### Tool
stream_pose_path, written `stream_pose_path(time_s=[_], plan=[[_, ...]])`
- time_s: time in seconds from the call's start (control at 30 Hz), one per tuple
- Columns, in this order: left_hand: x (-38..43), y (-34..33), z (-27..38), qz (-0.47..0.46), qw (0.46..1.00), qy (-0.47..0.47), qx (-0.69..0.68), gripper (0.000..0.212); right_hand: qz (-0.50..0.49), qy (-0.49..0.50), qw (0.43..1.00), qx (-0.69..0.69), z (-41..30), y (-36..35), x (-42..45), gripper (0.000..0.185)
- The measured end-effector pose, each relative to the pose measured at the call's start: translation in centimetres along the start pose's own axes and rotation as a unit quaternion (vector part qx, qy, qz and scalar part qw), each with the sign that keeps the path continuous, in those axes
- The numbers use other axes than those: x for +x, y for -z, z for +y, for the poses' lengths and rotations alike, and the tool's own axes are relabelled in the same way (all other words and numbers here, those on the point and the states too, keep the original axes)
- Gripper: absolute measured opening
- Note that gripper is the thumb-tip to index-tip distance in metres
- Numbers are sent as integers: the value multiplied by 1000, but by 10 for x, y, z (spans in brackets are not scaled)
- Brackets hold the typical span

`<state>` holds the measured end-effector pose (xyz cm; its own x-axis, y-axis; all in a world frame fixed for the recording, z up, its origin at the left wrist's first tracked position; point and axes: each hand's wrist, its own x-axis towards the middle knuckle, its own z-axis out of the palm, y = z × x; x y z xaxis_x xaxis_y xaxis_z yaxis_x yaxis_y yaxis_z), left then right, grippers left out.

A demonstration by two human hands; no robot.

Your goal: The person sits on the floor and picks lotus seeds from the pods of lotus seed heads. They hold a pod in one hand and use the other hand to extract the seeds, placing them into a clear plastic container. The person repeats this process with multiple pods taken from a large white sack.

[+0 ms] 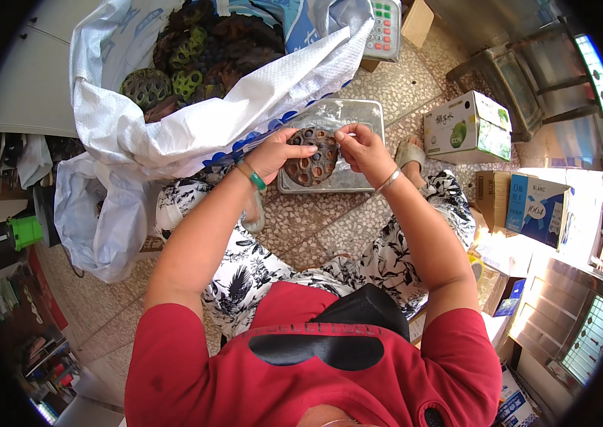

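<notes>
A dried brown lotus seed pod (309, 166) is held over a metal scale platform (370, 115), its holed face upward. Dark seeds sit in some of its holes. My left hand (274, 152) grips the pod's left side, with the thumb lying across the face. At the upper right rim, the thumb and forefinger of my right hand (360, 149) pinch together against the pod; whether a seed is between them is hidden. Just beyond my left hand gapes a large white woven sack (216, 125), filled with brown pods and a few green lotus pods (186, 82).
The scale's keypad (384, 32) stands at the far end. A second white sack (101, 219) slumps at left. Cardboard cartons (467, 128) and a blue box (539, 208) line the right side, near a wooden chair (515, 85). My slippered foot (410, 155) rests beside the platform.
</notes>
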<state>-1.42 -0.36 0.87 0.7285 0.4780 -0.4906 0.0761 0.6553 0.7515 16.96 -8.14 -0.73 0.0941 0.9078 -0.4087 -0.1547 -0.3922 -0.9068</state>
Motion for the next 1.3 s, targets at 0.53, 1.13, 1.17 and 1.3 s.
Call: stream_pose_path(time_s=[0.53, 1.13, 1.17, 1.3], plan=[[4, 10, -11, -31, 999, 12, 6, 26, -78, 16, 992, -93, 4, -16, -10, 20], [7, 13, -14, 43, 996, 1, 84, 39, -83, -75, 980, 167, 3, -1, 2, 14], [8, 15, -16, 41, 996, -2, 80, 39, -47, -31, 996, 69, 3, -5, 1, 15], [4, 8, -14, 29, 997, 5, 67, 40, 68, 116, 968, -214, 15, -17, -2, 17]])
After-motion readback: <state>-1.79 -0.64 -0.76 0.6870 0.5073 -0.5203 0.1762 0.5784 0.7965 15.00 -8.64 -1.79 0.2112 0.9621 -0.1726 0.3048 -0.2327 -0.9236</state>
